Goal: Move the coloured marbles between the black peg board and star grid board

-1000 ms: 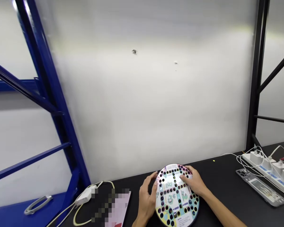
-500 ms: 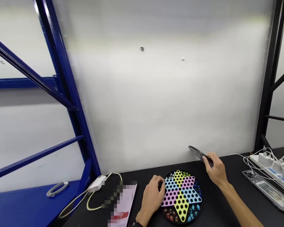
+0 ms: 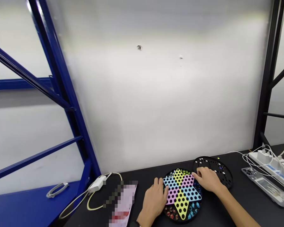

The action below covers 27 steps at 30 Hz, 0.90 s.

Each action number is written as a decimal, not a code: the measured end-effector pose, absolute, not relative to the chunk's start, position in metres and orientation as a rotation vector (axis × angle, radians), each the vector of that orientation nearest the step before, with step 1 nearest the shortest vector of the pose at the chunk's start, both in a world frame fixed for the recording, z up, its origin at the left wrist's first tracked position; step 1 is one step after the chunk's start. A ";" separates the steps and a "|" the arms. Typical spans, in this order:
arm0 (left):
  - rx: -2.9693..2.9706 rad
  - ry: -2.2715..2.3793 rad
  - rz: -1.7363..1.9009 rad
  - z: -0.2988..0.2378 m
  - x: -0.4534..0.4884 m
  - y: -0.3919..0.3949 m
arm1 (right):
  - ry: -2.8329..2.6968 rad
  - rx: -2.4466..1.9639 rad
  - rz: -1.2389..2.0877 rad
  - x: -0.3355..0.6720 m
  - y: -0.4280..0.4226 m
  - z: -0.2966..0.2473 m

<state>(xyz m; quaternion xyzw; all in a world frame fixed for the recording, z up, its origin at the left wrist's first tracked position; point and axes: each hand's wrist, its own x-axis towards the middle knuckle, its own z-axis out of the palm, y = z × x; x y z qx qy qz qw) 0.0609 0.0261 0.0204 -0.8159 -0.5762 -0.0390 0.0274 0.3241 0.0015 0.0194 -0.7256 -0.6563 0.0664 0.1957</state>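
As the head view looks down at the black tabletop [image 3: 234, 205], a round Chinese checkers board [image 3: 182, 194] lies flat on it, coloured marbles [image 3: 171, 216] sitting between the star's points. The open left hand [image 3: 153, 200] rests on the board's left edge. The open right hand [image 3: 207, 179] touches its upper right side, overlapping a black round lid [image 3: 223, 173] just beside the board. Neither hand grasps anything.

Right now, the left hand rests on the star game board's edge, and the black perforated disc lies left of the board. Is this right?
Not quite: the head view shows the black perforated disc right of the star game board, not left.
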 end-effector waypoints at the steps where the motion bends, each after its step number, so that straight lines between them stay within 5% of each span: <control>1: -2.516 -1.768 -0.074 0.020 0.062 0.026 | -1.817 -2.025 0.206 0.324 0.003 0.019; 10: -2.570 -1.689 0.168 0.030 0.064 0.026 | -1.759 -2.010 0.195 0.314 0.008 0.010; 27: -2.670 -1.734 0.099 0.033 0.060 0.028 | -1.685 -1.985 0.320 0.298 -0.001 0.018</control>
